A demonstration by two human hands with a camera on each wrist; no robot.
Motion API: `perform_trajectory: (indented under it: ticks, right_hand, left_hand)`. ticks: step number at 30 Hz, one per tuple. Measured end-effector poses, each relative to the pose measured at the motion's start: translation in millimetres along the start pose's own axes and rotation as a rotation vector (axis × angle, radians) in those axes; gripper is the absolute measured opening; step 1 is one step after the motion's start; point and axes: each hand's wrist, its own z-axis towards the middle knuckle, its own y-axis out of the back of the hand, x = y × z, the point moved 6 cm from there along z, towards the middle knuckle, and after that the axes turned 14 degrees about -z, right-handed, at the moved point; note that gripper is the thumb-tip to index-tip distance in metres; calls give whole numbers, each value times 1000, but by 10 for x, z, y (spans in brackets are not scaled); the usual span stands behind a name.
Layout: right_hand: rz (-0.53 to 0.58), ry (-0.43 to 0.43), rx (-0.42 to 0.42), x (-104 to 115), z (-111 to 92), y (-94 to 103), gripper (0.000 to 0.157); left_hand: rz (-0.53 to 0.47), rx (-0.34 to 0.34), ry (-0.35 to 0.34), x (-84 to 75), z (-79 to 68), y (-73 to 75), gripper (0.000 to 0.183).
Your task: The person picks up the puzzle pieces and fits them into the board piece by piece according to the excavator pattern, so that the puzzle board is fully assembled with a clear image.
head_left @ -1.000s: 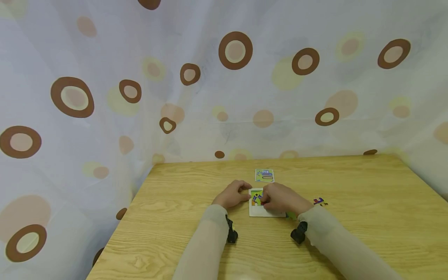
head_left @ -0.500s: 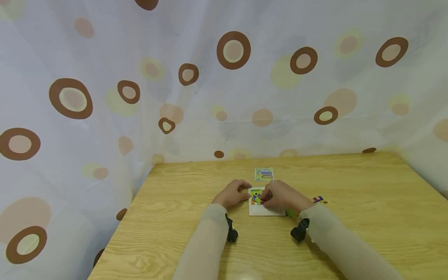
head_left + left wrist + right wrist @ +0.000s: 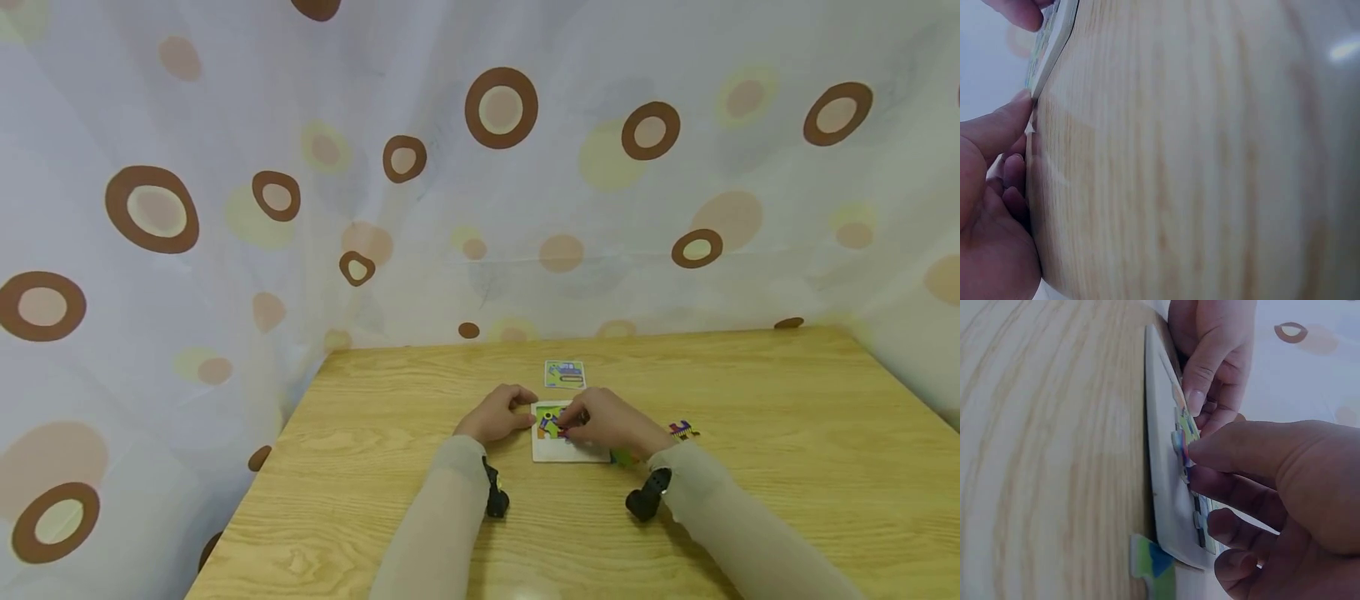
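Observation:
A white puzzle board [image 3: 551,452] lies on the wooden table, its recess partly filled with colourful jigsaw pieces. My left hand [image 3: 493,415] holds the board at its left side, thumb on the left edge and index finger by the far corner. Over the recess, my right hand [image 3: 606,419] pinches a small puzzle piece [image 3: 1177,442] between thumb and index finger, low against the pieces around it. The other right fingers are bent beside the board in the right wrist view. From the head, this hand covers the right part of the recess.
Beyond the board lies a square picture card [image 3: 564,375]. A green and blue puzzle piece [image 3: 1159,565] sits by the board's near right corner, partly under the right wrist in the head view. Farther right are more loose puzzle pieces [image 3: 683,430]. A patterned curtain [image 3: 420,300] stands behind the table.
My right hand has shifted slightly over the recess, its thumb and index finger now showing more clearly. The left hand keeps its place at the board's edge.

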Motion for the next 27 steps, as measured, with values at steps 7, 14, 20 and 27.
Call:
perform_trajectory:
  ticks: [7, 14, 20, 27]
  right_hand:
    - [99, 56, -18, -19, -98, 84, 18]
    - [122, 21, -57, -73, -196, 165, 22]
    - [128, -25, -98, -108, -336, 291, 25]
    - [110, -52, -132, -240, -517, 403, 27]
  left_hand:
    - [8, 1, 5, -12, -11, -3, 32]
    - [19, -1, 3, -26, -25, -2, 32]
    - [18, 0, -14, -24, -32, -10, 32]
    - [5, 1, -17, -52, -46, -10, 32]
